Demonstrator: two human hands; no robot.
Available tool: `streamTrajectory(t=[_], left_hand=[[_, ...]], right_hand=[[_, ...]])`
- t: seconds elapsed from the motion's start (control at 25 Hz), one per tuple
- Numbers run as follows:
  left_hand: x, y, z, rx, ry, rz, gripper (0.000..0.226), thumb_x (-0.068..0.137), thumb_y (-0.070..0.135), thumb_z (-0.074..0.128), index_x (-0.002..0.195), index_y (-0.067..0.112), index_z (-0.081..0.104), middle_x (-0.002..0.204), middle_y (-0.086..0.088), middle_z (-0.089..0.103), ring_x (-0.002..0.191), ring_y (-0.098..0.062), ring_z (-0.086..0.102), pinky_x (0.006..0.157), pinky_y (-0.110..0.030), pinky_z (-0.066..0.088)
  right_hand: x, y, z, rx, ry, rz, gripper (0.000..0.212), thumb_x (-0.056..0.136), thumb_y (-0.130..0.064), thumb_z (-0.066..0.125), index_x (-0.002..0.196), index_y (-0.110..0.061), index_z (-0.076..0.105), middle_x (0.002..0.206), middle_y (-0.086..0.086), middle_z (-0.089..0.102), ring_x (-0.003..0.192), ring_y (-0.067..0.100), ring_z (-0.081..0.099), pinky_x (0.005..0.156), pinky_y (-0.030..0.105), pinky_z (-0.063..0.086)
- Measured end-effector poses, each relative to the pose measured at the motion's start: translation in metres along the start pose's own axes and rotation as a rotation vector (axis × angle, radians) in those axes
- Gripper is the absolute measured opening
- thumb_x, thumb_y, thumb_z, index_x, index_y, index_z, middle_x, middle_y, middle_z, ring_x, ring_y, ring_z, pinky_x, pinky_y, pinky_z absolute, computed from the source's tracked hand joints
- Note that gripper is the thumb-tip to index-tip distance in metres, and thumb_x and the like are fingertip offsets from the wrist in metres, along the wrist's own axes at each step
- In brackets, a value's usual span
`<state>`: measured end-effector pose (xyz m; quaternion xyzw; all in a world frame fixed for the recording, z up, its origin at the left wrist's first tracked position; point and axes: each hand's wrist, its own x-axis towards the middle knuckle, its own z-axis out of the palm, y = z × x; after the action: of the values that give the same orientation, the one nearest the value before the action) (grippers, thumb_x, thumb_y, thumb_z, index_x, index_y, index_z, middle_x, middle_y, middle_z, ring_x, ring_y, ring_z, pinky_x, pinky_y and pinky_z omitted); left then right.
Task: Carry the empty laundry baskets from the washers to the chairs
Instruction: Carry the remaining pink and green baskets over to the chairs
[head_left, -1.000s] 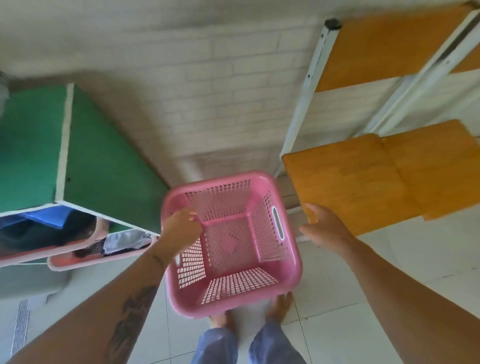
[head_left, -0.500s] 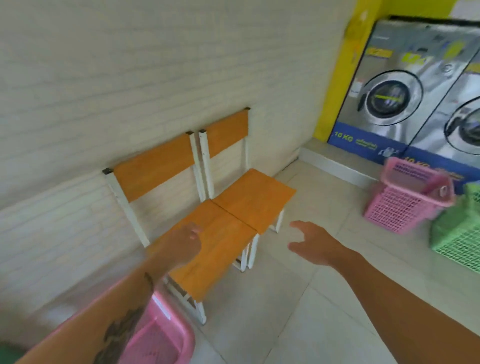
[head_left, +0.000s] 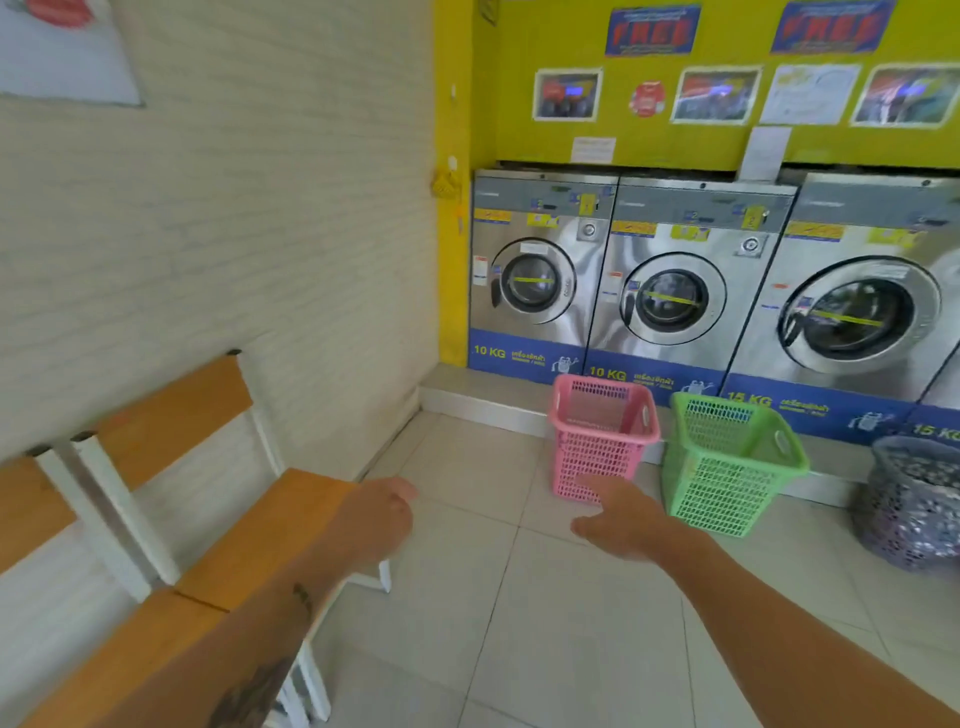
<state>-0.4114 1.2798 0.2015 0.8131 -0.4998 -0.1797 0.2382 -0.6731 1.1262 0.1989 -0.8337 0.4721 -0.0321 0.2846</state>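
Note:
A pink laundry basket (head_left: 600, 436) and a green laundry basket (head_left: 727, 462) stand empty on the tiled floor in front of the washers (head_left: 670, 291). Two orange chairs (head_left: 249, 530) with white frames line the left wall. My left hand (head_left: 379, 512) hangs over the nearer chair's front corner with fingers loosely curled, holding nothing. My right hand (head_left: 621, 519) is stretched forward with relaxed fingers, in the air short of the pink basket, touching nothing.
A dark patterned basket (head_left: 909, 499) stands at the far right by the raised step (head_left: 483, 397) under the machines. A white brick wall runs along the left. Pale floor tiles stretch between the chairs and the baskets.
The pink basket that my left hand held by the chairs has left the view. The view has swung up and right toward the washers. Both hands now reach forward with nothing in them.

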Motion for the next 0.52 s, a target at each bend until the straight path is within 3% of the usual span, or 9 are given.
streamTrajectory(t=[0.04, 0.12, 0.24, 0.32, 0.4, 0.48, 0.52], left_hand=[[0.022, 0.012, 0.011, -0.039, -0.002, -0.021, 0.027, 0.096, 0.014, 0.041, 0.113, 0.021, 0.062, 0.125, -0.004, 0.062, 0.086, -0.011, 0.056, 0.071, -0.011, 0.039], [0.076, 0.041, 0.029, -0.055, -0.014, 0.038, 0.031, 0.094, 0.016, 0.042, 0.114, 0.026, 0.063, 0.129, -0.001, 0.06, 0.103, -0.018, 0.059, 0.087, -0.02, 0.043], [0.168, 0.069, 0.056, -0.121, 0.004, 0.081, 0.027, 0.089, 0.013, 0.048, 0.099, 0.033, 0.063, 0.127, -0.001, 0.063, 0.119, -0.021, 0.057, 0.1, -0.025, 0.039], [0.221, 0.09, 0.066, -0.131, -0.016, 0.118, 0.029, 0.09, 0.011, 0.048, 0.107, 0.025, 0.068, 0.128, -0.003, 0.062, 0.123, -0.022, 0.054, 0.106, -0.027, 0.037], [0.272, 0.113, 0.069, -0.105, -0.037, 0.119, 0.032, 0.092, 0.01, 0.047, 0.116, 0.016, 0.067, 0.13, -0.004, 0.06, 0.125, -0.023, 0.053, 0.106, -0.027, 0.036], [0.325, 0.13, 0.074, -0.095, -0.094, 0.126, 0.033, 0.091, 0.009, 0.046, 0.116, 0.015, 0.067, 0.128, -0.007, 0.063, 0.121, -0.025, 0.056, 0.103, -0.029, 0.04], [0.352, 0.14, 0.075, -0.105, -0.121, 0.126, 0.032, 0.09, 0.009, 0.046, 0.114, 0.015, 0.068, 0.125, -0.007, 0.065, 0.117, -0.026, 0.058, 0.101, -0.031, 0.043]], right_hand=[[0.012, 0.014, -0.014, 0.006, 0.022, 0.012, 0.075, 0.076, -0.034, 0.062, 0.146, -0.022, 0.038, 0.152, 0.005, 0.039, 0.135, 0.025, 0.041, 0.111, 0.038, 0.037], [0.035, 0.034, -0.04, 0.001, 0.057, 0.041, 0.07, 0.079, -0.027, 0.063, 0.145, -0.02, 0.039, 0.148, 0.003, 0.043, 0.132, 0.025, 0.044, 0.108, 0.034, 0.039], [0.086, 0.061, -0.076, -0.026, 0.097, 0.081, 0.055, 0.081, -0.02, 0.061, 0.135, -0.023, 0.05, 0.135, 0.001, 0.055, 0.115, 0.02, 0.055, 0.091, 0.026, 0.046], [0.128, 0.076, -0.098, -0.018, 0.138, 0.097, 0.049, 0.082, -0.015, 0.06, 0.13, -0.02, 0.055, 0.122, -0.001, 0.062, 0.099, 0.014, 0.056, 0.079, 0.022, 0.045], [0.164, 0.084, -0.12, -0.012, 0.154, 0.135, 0.045, 0.086, -0.011, 0.059, 0.13, -0.016, 0.055, 0.116, -0.001, 0.061, 0.096, 0.011, 0.051, 0.074, 0.018, 0.04], [0.199, 0.094, -0.141, -0.001, 0.192, 0.17, 0.042, 0.088, -0.012, 0.06, 0.13, -0.015, 0.055, 0.127, 0.002, 0.06, 0.105, 0.014, 0.053, 0.079, 0.019, 0.042], [0.218, 0.102, -0.153, 0.011, 0.214, 0.194, 0.046, 0.088, -0.013, 0.061, 0.133, -0.015, 0.054, 0.135, 0.006, 0.057, 0.114, 0.019, 0.053, 0.089, 0.024, 0.043]])
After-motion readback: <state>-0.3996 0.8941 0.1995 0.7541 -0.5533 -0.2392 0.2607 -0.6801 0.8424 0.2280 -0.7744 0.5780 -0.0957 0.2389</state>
